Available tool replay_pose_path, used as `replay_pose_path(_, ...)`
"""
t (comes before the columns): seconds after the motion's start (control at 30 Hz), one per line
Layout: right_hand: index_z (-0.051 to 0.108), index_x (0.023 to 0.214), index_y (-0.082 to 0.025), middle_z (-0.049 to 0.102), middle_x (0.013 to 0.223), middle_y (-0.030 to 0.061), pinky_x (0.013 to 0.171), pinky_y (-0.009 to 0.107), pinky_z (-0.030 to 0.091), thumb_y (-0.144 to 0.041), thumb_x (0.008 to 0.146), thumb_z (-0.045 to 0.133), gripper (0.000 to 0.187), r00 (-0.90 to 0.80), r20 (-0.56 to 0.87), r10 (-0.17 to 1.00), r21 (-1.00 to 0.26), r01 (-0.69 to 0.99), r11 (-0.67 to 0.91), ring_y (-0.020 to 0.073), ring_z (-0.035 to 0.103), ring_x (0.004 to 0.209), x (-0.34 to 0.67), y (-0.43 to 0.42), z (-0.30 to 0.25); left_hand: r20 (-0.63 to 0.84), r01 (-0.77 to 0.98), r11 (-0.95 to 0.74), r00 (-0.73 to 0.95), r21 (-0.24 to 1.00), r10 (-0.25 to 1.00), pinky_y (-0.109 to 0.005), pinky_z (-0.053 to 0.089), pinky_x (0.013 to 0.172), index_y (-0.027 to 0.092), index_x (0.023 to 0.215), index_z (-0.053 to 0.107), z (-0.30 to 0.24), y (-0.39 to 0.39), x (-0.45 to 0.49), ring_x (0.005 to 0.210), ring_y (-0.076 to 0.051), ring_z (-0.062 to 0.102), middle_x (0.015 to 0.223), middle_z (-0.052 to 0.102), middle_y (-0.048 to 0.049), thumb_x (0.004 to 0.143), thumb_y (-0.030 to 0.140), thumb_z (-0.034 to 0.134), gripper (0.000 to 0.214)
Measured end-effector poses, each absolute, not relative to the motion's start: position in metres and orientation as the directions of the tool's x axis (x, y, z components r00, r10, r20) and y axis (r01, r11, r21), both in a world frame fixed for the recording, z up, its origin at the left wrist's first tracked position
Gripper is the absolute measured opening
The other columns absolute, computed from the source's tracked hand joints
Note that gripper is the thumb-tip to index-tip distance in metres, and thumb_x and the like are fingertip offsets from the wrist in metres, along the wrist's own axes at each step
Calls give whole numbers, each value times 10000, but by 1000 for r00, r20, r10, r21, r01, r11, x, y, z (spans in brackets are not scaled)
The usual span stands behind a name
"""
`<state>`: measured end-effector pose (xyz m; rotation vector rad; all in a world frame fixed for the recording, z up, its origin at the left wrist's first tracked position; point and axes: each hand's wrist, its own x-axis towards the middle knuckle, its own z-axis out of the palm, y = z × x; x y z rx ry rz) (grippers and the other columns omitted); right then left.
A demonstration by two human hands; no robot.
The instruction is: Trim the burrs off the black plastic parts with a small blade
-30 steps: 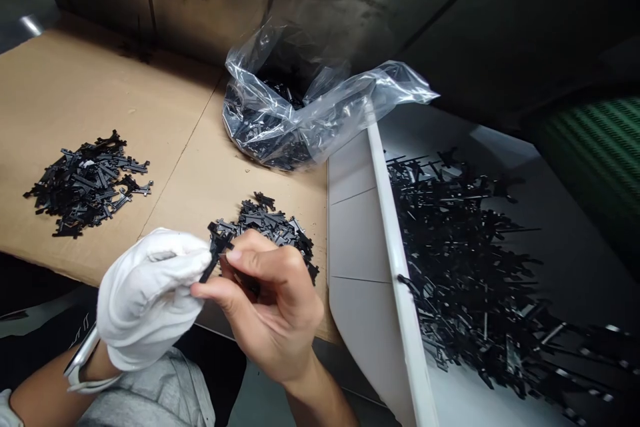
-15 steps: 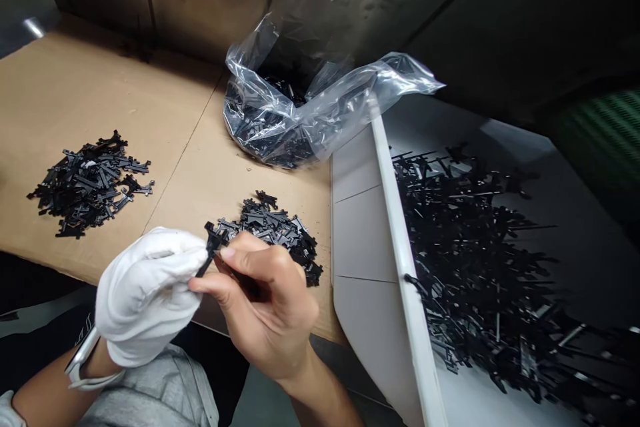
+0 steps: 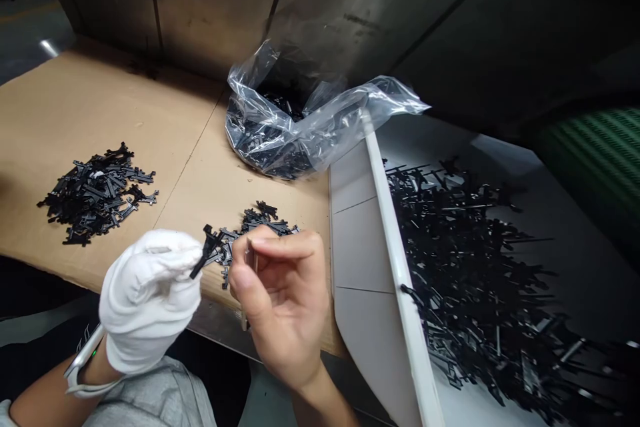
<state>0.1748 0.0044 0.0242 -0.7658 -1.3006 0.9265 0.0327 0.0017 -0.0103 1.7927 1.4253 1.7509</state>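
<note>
My left hand (image 3: 150, 297), in a white glove, is closed on a small black plastic part (image 3: 204, 251) that sticks up from its fingertips. My bare right hand (image 3: 280, 300) is just right of that part, palm turned toward me, thumb and forefinger pinched on a thin grey tool (image 3: 249, 261). The tool does not touch the part. Behind both hands a small pile of black parts (image 3: 263, 219) lies on the cardboard sheet (image 3: 60, 107).
A larger pile of black parts (image 3: 97, 190) lies at the left of the cardboard. A clear plastic bag (image 3: 300, 123) holding black parts sits at the back. A white bin (image 3: 395, 267) at the right is full of black sprue pieces (image 3: 475, 260).
My right hand has drawn back from the black part and turned its palm up, lifting the thin tool clear. The left hand still holds the part in about the same place.
</note>
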Motion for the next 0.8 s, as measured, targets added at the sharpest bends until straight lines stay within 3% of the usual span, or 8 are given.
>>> replay_pose_path(0.1,514,1219,-288,550,902,4,533,214,472,-111,1018,466,272,-43,461,886,-886,-84,457,109,562,691,178,2,22,578,351,-487,-235,800,781,-245,643,693,260,895,688,-3,3,37,784,-152,738,902,756,9,823,46,672,226)
replay_pose_path(0.3,421,1402,-296,660,1070,60,710,294,620,-19,1000,478,491,-130,451,883,-883,81,463,145,709,873,185,-4,14,459,260,-396,-261,881,849,-156,630,595,246,832,659,5,9,38,639,-113,730,781,747,33,864,56,626,195)
replay_pose_path(0.47,477,1343,-287,729,1170,95,759,344,651,-55,1007,512,410,-196,473,859,-846,172,505,164,734,837,188,-3,16,557,365,-459,-233,810,797,-206,645,659,229,884,683,-1,8,29,760,-140,746,884,756,2,834,49,674,187)
replay_pose_path(0.57,531,1294,-271,731,1101,101,805,387,645,-89,1012,527,336,-208,560,802,-777,204,595,210,718,966,188,1,21,680,480,-553,-133,681,721,-202,631,721,214,918,690,-5,8,23,806,-129,739,907,756,4,834,58,702,178)
replay_pose_path(0.63,552,1246,-255,719,1030,92,756,368,632,-84,1007,527,295,-232,568,790,-752,242,613,203,702,909,187,4,23,719,519,-590,-72,618,691,-219,632,748,219,921,682,-6,10,21,816,-130,733,896,751,10,846,77,700,162)
replay_pose_path(0.8,547,1307,-256,725,996,59,729,316,617,-102,996,559,347,-231,554,800,-759,254,599,176,695,810,184,5,21,675,471,-580,-44,664,737,-287,635,688,255,945,672,-4,9,20,783,-151,720,878,732,25,859,42,646,231)
